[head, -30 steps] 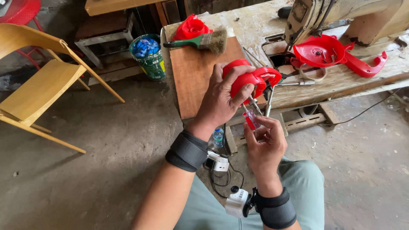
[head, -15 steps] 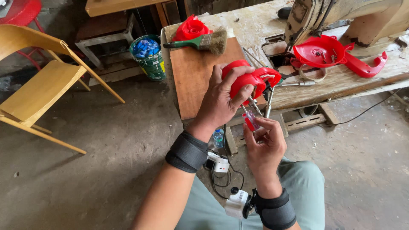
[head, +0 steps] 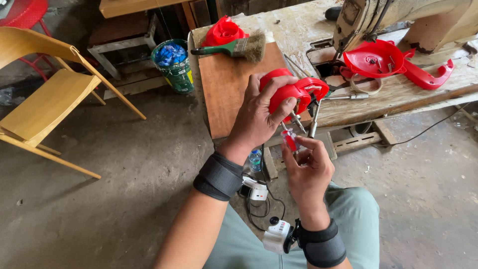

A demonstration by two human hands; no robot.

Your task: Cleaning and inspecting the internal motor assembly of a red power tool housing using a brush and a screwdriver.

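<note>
Over on the left stands a pale yellow wooden chair [head: 45,99] on the bare concrete floor [head: 114,199], and behind it a red mesh seat [head: 25,10] just shows at the top corner. Further in, a green bucket stuffed with blue plastic [head: 173,64] sits under a low wooden stool [head: 119,37].

Then comes the bench [head: 298,30] — worn, pale and scuffed — with a brown wooden board [head: 229,89] laid on its near end. On the board's far edge lie a red plastic cone-shaped part [head: 223,31] and a green-handled bristle brush [head: 234,47], touching each other.

In front of the board the left hand [head: 259,117] is raised, a black strap around the wrist. Its fingers [head: 279,87] are wrapped firmly over a rounded red plastic housing [head: 294,92], thumb on the near face, holding it in the air above the bench's edge. The housing is glossy, dome-like, with a metal fitting and thin steel prongs hanging from its underside.

Just below it the right hand [head: 308,174] pinches a small red-handled screwdriver [head: 290,137] between narrow-set fingers [head: 311,144]; the tip points up into the housing's underside.

To the right, on the bench beneath an old cream sewing machine [head: 398,20], rest a red round plastic cover [head: 376,59] and a red curved plastic piece [head: 428,74] — side by side, well apart from the hands.
</note>
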